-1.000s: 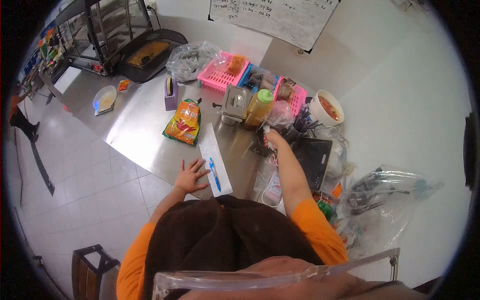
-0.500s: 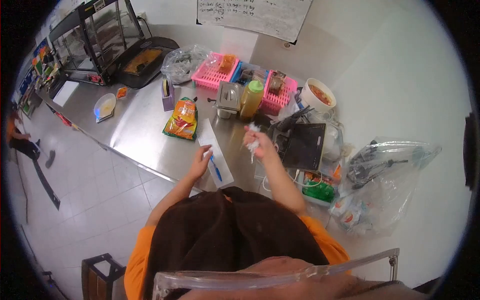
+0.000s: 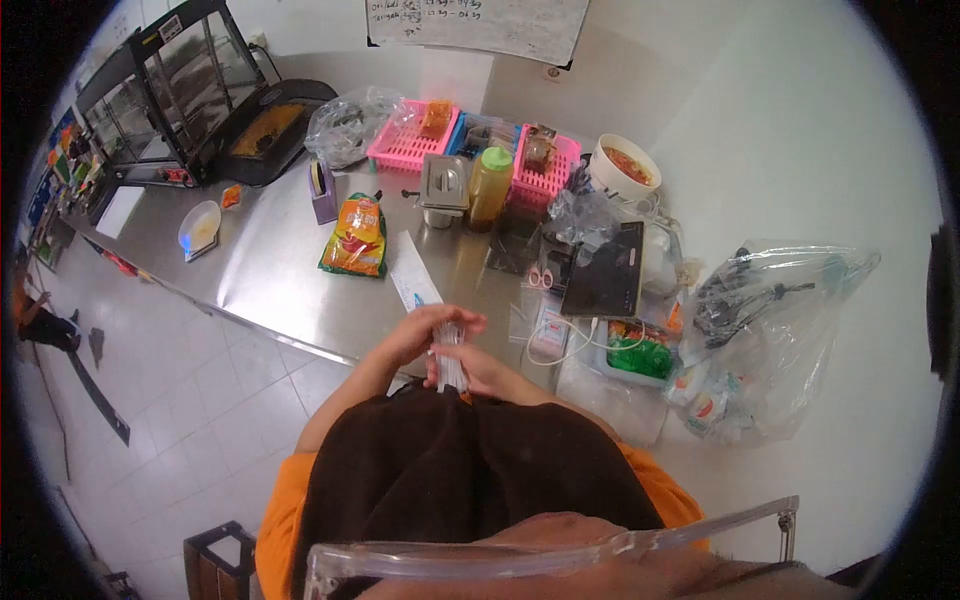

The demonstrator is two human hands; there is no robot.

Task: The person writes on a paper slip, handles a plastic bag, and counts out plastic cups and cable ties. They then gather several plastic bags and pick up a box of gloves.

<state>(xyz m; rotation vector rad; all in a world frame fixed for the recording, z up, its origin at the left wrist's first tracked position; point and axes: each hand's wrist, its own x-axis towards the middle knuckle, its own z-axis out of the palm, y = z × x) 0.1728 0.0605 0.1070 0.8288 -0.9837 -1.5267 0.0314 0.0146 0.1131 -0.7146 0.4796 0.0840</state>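
Note:
Close in front of my apron, my two hands meet around a bundle of thin, whitish, see-through plastic strips or bags (image 3: pixel 451 372); the exact kind is not clear. My left hand (image 3: pixel 422 334) curls over the upper end of the bundle, fingers reaching across it. Lower down, my right hand (image 3: pixel 482 373) grips it from the right side. Just beyond my left hand lies a long white sheet (image 3: pixel 412 268) on the steel table, with part of a blue pen (image 3: pixel 418 299) showing on it; my hand hides the rest.
On the steel table (image 3: pixel 285 270) stand a yellow-green food packet (image 3: pixel 355 236), tape dispenser (image 3: pixel 323 192), lidded steel container (image 3: pixel 444 187), sauce bottle (image 3: pixel 490 190) and pink baskets (image 3: pixel 412 140). Scissors (image 3: pixel 540 276), a dark tablet (image 3: pixel 606 270) and a white cable are at right.
My right hand has come down and left with the white bundle, out of the air above the table. My left hand has left the pen and joined it at the bundle.

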